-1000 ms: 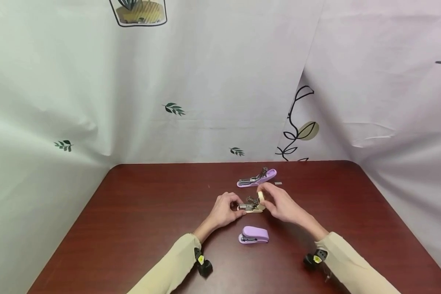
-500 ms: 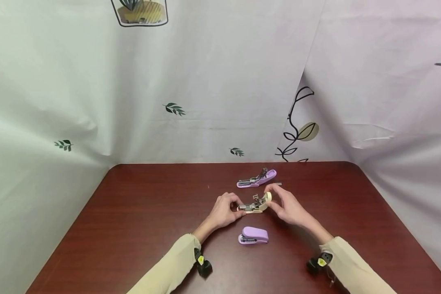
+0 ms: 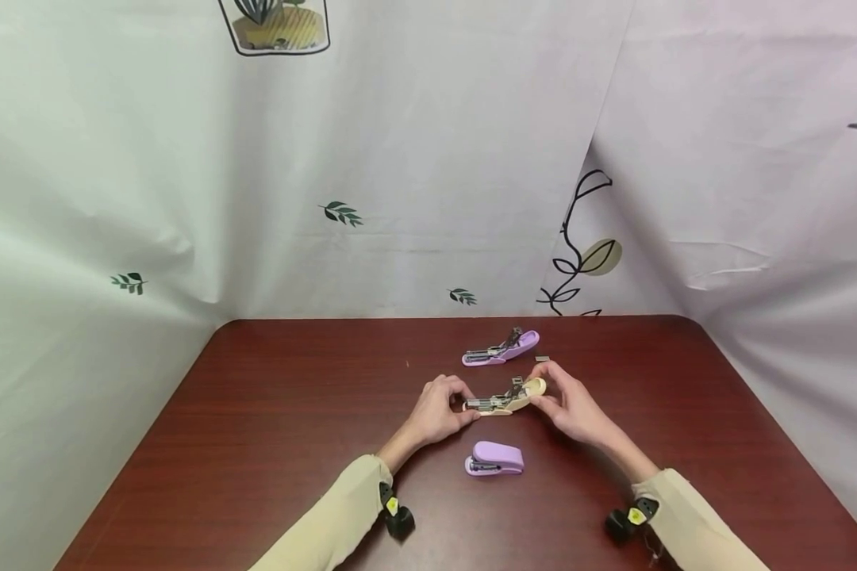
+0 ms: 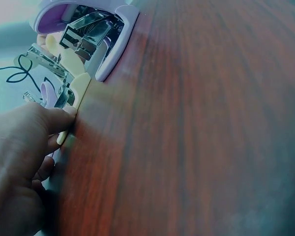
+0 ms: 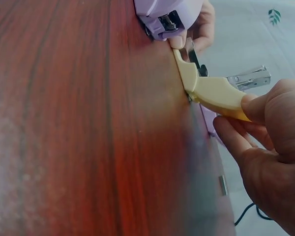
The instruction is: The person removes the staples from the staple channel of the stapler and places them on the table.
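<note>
A cream-yellow stapler (image 3: pixel 501 407) lies opened out on the table between both hands, its metal staple channel showing and its cover swung back to the right. My left hand (image 3: pixel 436 411) pinches the base's left end between thumb and fingers. At the other end, my right hand (image 3: pixel 574 406) pinches the cover, also seen as the yellow cover (image 5: pixel 216 93) in the right wrist view. A metal piece stands up near the hinge. Closer to me sits a closed purple stapler (image 3: pixel 495 458), touched by neither hand.
Behind the hands lies another purple stapler (image 3: pixel 501 349), opened out flat with its metal parts showing. A small strip of staples (image 3: pixel 542 359) is beside it. The dark red-brown table (image 3: pixel 293 444) ends at a white printed curtain (image 3: pixel 428 159).
My right hand has moved right and down, swinging the yellow cover from upright to leaning far back. The left hand keeps its hold on the base.
</note>
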{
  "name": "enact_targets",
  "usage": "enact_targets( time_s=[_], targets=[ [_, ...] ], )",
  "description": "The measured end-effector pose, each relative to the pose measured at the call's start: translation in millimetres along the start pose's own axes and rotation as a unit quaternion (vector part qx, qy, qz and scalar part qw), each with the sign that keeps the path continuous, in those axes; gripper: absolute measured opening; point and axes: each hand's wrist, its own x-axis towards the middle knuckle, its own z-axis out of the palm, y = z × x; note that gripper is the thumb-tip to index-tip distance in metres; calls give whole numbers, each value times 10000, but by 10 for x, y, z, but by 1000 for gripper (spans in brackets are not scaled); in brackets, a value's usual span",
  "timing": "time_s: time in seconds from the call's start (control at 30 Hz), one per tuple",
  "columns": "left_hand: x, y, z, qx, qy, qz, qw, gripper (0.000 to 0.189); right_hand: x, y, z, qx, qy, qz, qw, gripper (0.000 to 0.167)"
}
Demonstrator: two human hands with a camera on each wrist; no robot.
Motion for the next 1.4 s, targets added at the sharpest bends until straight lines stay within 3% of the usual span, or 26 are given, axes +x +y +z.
enact_targets(
  time_s=[0.3,0.5,0.57,0.63,0.73,0.77,0.83,0.9,1.0,1.4],
  targets=[
    [-13,4,3,21,-13,12,10000,16,-50,76,-11,828,-107,81,9965,28],
    [4,-6,24,50,1,46,10000,16,-74,69,-32,989,-124,256,9947,29],
    [8,-5,33,47,-19,41,10000,16,-98,27,-45,529,32,300,9981,35],
    [12,-1,40,54,-53,41,10000,16,-114,-75,-61,-151,436,163,9988,41],
    [18,4,33,48,-83,50,9999,16,-95,-306,-80,-1019,1194,-110,9875,40],
    [19,4,29,49,-77,51,9999,16,-76,-382,-71,-1037,1327,-149,9856,36],
    [19,2,21,48,-54,23,10000,16,-31,-518,-35,-644,1158,73,9912,26],
    [16,-1,23,28,-37,-19,10000,17,13,-591,38,-16,679,539,9962,17],
    [15,-2,15,4,-40,-40,10000,17,78,-652,177,566,50,1262,9904,15],
    [-2,-23,15,21,50,86,9999,17,189,-629,544,662,-420,1860,9794,16]
  ],
)
